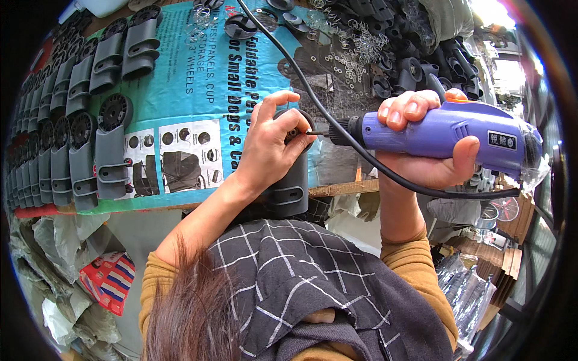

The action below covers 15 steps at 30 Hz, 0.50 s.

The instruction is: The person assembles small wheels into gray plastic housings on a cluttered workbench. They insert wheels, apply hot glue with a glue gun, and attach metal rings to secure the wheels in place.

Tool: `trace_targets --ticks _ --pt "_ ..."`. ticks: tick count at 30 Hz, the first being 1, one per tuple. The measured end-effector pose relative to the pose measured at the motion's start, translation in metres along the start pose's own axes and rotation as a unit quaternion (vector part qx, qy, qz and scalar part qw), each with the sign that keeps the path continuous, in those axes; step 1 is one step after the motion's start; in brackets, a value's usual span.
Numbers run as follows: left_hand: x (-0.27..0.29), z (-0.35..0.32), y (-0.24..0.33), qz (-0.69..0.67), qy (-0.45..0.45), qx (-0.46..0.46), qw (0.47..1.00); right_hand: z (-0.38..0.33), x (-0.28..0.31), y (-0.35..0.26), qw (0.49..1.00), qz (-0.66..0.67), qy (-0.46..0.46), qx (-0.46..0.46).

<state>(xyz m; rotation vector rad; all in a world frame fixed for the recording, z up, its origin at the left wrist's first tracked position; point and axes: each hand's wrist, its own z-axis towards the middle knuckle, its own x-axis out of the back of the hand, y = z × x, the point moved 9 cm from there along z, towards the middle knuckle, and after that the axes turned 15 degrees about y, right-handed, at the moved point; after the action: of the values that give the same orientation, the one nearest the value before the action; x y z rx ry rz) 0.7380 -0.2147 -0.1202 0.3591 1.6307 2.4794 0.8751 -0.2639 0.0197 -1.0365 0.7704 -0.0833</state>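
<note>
In my right hand (415, 114) is a purple electric screwdriver (433, 137), lying sideways with its bit toward the left. The bit's tip reaches my left hand (271, 135). My left thumb and forefinger are closed around the round top of a dark grey plastic bracket (292, 183), right at the bit; whether a small screw is between them is hidden. This bracket stands at the table's near edge, its slotted lower end toward me. A black power cable (313, 99) loops over the work, passing in front of the screwdriver's nose.
Rows of similar grey brackets (111, 171) fill the left of the table, on a blue printed sheet (174, 78). Small rings (346, 75), springs (355, 33) and round caps (241, 26) lie at the back. Dark plastic parts (409, 75) are heaped at the back right.
</note>
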Motion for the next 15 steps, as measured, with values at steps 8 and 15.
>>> trace_targets --ticks 8,15 --pt "0.0020 0.0008 0.0026 0.006 0.008 -0.013 1.000 -0.0027 -0.0087 -0.0051 0.998 -0.042 -0.032 0.041" --pt "0.0030 0.0010 0.0014 -0.007 0.019 -0.005 1.000 -0.0041 -0.0081 -0.0026 0.999 -0.021 -0.036 0.016"
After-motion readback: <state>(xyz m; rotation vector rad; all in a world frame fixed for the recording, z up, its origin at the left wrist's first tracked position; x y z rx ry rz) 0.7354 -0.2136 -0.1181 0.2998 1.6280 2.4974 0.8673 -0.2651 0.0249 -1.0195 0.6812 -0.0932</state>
